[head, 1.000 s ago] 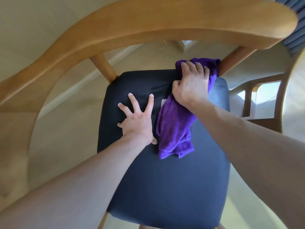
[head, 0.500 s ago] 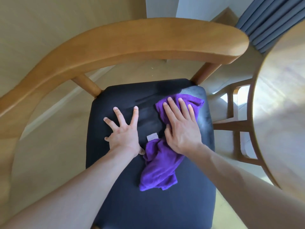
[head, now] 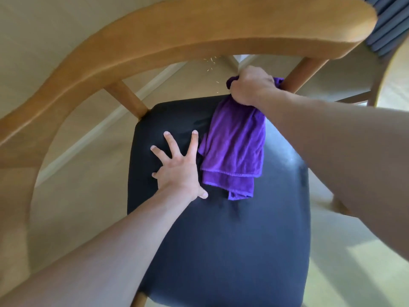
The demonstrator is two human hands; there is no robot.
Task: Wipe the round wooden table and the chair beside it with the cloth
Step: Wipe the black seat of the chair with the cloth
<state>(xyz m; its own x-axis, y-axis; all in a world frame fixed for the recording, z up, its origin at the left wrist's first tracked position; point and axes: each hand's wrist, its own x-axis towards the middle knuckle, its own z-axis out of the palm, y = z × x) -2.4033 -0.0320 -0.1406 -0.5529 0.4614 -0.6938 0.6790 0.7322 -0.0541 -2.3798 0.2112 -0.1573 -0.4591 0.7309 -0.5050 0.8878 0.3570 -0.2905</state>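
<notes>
Below me is the chair with a curved wooden backrest (head: pixel 177 34) and a dark padded seat (head: pixel 221 240). My left hand (head: pixel 177 167) rests flat on the seat with its fingers spread wide. My right hand (head: pixel 252 85) grips the bunched top of the purple cloth (head: pixel 234 147) at the seat's back edge, beside the right wooden back post (head: pixel 297 74). The rest of the cloth trails down over the seat. The round wooden table shows only as a rim (head: pixel 398 54) at the far right.
A blue-grey pleated curtain (head: pixel 389 23) hangs at the top right. Small crumbs (head: pixel 210 60) fly or lie on the pale floor behind the seat. A left back post (head: pixel 126 98) joins seat and backrest.
My right hand pushed the cloth from mid-seat up to the back edge and closed from flat into a grip. Crumbs went off the back. My left hand stayed put.
</notes>
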